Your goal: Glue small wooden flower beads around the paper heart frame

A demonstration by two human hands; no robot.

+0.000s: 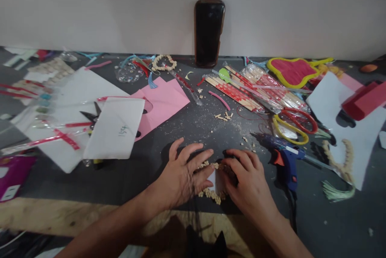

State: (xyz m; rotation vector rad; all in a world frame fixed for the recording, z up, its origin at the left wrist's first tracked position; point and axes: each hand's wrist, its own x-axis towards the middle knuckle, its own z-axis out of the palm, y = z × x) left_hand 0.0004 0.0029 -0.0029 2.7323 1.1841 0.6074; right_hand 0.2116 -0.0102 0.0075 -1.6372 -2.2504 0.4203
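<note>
A small piece of white card (212, 178), edged with short beige wooden bits (212, 196), lies near the table's front edge. My left hand (182, 175) rests over its left side with the fingers spread, some of them touching it. Curled round the right edge, my right hand (249, 177) grips the piece between bent fingers and thumb. Its fingers hide part of that edge. Loose stick cuttings (223, 117) are scattered just beyond the hands. A blue glue gun (286, 161) lies to the right of my right hand.
A phone (209, 33) leans upright on the wall. Red-tipped sticks (232, 93), scissors (294, 125) and a red-and-yellow cutout (294, 71) lie right. Pink paper (165, 99), a white card (116, 129) and pliers (92, 115) are left. The glue gun's cord (292, 209) hangs over the front.
</note>
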